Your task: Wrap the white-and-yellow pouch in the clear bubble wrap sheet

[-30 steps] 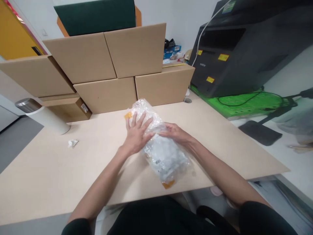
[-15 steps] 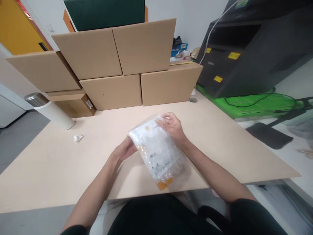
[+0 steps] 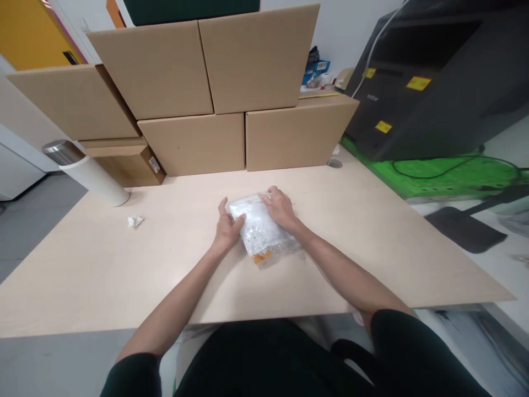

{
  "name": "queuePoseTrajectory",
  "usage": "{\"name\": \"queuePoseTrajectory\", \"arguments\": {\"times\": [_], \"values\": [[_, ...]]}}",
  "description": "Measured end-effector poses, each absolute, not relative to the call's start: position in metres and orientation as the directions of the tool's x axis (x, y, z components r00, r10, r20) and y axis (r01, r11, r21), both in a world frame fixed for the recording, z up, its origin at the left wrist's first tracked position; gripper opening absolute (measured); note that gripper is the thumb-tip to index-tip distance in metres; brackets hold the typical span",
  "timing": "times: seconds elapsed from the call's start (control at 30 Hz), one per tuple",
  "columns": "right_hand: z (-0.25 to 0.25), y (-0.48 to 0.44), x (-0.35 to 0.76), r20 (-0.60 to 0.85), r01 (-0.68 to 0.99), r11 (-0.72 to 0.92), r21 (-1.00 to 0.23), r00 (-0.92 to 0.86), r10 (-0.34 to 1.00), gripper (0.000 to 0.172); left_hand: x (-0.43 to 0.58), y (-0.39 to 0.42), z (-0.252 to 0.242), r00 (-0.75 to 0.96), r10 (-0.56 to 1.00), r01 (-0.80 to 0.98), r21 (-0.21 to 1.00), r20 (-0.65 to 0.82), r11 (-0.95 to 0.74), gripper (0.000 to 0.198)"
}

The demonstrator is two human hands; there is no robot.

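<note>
A clear plastic bag point(image 3: 264, 229) with white contents and an orange patch at its near end is low over the middle of the table point(image 3: 173, 286); whether it rests fully on the top I cannot tell. My left hand point(image 3: 228, 226) grips its left edge, thumb on top and fingers along the side. At the far right corner, my right hand point(image 3: 280, 208) has its fingers over the bag's upper face and holds it. What is inside the wrapping is blurred by glare.
Cardboard boxes point(image 3: 194, 146) are stacked along the back. To the left stand a white bottle with a metal cap point(image 3: 97, 179) and a crumpled white scrap point(image 3: 135, 221). A dark printer point(image 3: 413, 121) is at the right, above a green surface point(image 3: 454, 176).
Both hands have carried the bag away from me and lowered it toward the table. It now lies flatter, and my left thumb has come over its top. The camera view has tilted down slightly.
</note>
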State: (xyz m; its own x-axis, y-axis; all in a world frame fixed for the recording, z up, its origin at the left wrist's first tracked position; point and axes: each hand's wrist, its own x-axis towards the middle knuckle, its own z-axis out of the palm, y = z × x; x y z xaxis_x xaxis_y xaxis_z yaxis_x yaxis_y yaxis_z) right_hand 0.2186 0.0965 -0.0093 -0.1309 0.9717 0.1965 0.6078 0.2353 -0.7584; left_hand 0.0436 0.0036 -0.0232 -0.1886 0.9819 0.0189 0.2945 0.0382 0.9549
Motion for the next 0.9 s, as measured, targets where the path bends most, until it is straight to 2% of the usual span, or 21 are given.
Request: {"name": "queuePoseTrajectory", "arguments": {"times": [0.07, 0.13, 0.2, 0.23, 0.33, 0.4, 0.47, 0.57, 0.63, 0.73, 0.9], "values": [[-0.011, 0.097, 0.218, 0.250, 0.684, 0.294, -0.668, -0.166, 0.954, 0.027, 0.044, 0.001, -0.022, -0.240, 0.967, 0.443, 0.896, 0.086, 0.030, 0.079], [-0.015, 0.098, 0.219, 0.354, 0.750, 0.402, -0.526, -0.236, 0.905, 0.029, 0.047, -0.004, -0.018, -0.261, 0.938, 0.620, 0.784, 0.230, -0.020, 0.070], [-0.018, 0.101, 0.220, 0.443, 0.758, 0.514, -0.401, -0.331, 0.833, 0.032, 0.050, -0.010, -0.014, -0.144, 0.910, 0.786, 0.603, 0.389, -0.134, 0.064], [-0.020, 0.102, 0.220, 0.463, 0.739, 0.557, -0.379, -0.369, 0.806, 0.034, 0.051, -0.014, -0.012, -0.047, 0.904, 0.839, 0.507, 0.424, -0.195, 0.062], [-0.020, 0.104, 0.224, 0.460, 0.682, 0.623, -0.383, -0.445, 0.769, 0.040, 0.055, -0.022, -0.008, 0.181, 0.924, 0.905, 0.309, 0.337, -0.291, 0.061], [-0.019, 0.102, 0.229, 0.444, 0.643, 0.649, -0.408, -0.481, 0.756, 0.044, 0.055, -0.024, -0.005, 0.200, 0.943, 0.928, 0.256, 0.265, -0.269, 0.064], [-0.019, 0.098, 0.236, 0.407, 0.595, 0.669, -0.445, -0.531, 0.743, 0.051, 0.055, -0.024, -0.004, 0.186, 0.955, 0.940, 0.240, 0.232, -0.242, 0.067], [-0.022, 0.091, 0.249, 0.274, 0.554, 0.659, -0.509, -0.621, 0.734, 0.084, 0.054, -0.023, -0.006, 0.190, 0.958, 0.938, 0.247, 0.217, -0.242, 0.070], [-0.025, 0.088, 0.255, 0.193, 0.558, 0.640, -0.528, -0.654, 0.731, 0.099, 0.053, -0.021, -0.010, 0.201, 0.954, 0.930, 0.263, 0.222, -0.257, 0.072], [-0.028, 0.091, 0.259, 0.153, 0.572, 0.631, -0.524, -0.665, 0.731, 0.105, 0.047, -0.018, -0.015, 0.220, 0.951, 0.901, 0.329, 0.215, -0.283, 0.076], [-0.023, 0.097, 0.265, 0.076, 0.557, 0.611, -0.562, -0.701, 0.709, 0.108, 0.026, -0.015, -0.017, 0.342, 0.933, 0.791, 0.501, 0.114, -0.351, 0.107]]}}
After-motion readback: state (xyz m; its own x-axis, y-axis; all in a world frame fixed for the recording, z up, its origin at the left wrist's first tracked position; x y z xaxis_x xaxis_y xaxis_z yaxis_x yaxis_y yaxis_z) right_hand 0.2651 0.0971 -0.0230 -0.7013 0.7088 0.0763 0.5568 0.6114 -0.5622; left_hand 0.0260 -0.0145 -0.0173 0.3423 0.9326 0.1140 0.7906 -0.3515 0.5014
